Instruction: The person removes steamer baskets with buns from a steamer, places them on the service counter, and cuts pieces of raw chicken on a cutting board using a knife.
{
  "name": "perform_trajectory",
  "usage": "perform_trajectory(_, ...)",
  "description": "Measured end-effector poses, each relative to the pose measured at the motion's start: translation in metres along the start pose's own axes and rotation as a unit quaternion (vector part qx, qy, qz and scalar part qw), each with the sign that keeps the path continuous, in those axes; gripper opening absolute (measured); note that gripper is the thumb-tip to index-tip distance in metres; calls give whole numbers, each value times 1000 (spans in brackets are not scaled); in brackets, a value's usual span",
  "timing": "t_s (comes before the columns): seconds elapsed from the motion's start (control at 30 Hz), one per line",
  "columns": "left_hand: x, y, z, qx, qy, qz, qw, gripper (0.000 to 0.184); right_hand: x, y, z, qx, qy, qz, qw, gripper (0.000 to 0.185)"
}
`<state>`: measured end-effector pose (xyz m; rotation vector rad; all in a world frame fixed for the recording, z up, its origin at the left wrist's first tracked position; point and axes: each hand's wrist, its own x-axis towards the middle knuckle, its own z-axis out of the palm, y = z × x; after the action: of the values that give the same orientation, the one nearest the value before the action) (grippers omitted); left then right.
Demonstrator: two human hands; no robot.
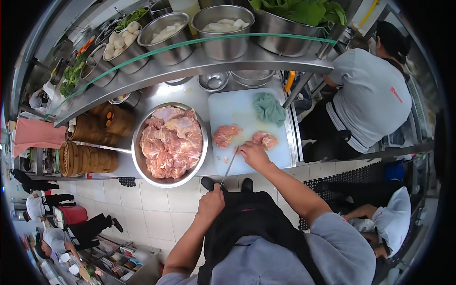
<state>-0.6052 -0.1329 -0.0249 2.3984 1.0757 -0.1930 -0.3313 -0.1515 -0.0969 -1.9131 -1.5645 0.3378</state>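
In the head view, the left hand (211, 203) is low, by the person's apron (244, 221), curled around the handle end of a knife (230, 163). The right arm reaches forward to the cutting board (230, 107). The right hand (254, 155) has bent fingers at the blade's far end; I cannot tell if they pinch it. Two pieces of raw chicken (226, 136) lie on the board, before a green cloth (269, 108). A full metal bowl (167, 183) stands just left, at the counter's front edge. Open room shows at the board's far left corner.
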Motion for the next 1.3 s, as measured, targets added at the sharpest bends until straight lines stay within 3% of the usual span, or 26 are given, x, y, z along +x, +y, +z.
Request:
perform_trajectory(0.27, 14, 9, 16, -38, -56, -18, 998, 24, 11, -7, -7, -52, -71, -14, 996, 11)
perform_trajectory(0.43, 48, 7, 39, -71, 1, 6, 997, 26, 10, -6, -6, -57, -80, -47, 994, 11)
perform_trajectory(0.53, 27, -3, 23, -78, -4, 18, 997, 25, 6, 0, -6, -45, -51, -35, 997, 8)
perform_trajectory(0.73, -34, -27, 7, -90, 26, -42, 995, 22, 5, -9, 10, 13, 38, 28, 999, 23)
perform_trajectory(0.8, -41, -34, 15, -79, 25, -63, 995, 23, 5, -14, 20, 34, -16, -21, 999, 31)
perform_trajectory(0.93, -40, -32, 32, -75, 19, -53, 996, 22, -4, -29, 25, 65, -75, 0, 995, 31)
perform_trajectory(1.03, -30, -20, 44, -129, -9, -34, 991, 22, -15, -36, 32, 111, -21, 27, 993, 24)
perform_trajectory(1.1, -23, -15, 41, -181, -38, -23, 982, 23, -14, -36, 40, 182, 64, 138, 971, 19)
perform_trajectory(1.2, -24, -16, 22, -206, -46, -25, 977, 23, -11, -34, 44, 226, 64, 180, 955, 13)
perform_trajectory(1.3, -46, -17, -27, -180, -21, -50, 982, 22, 13, -77, 22, 285, 80, 110, 949, 13)
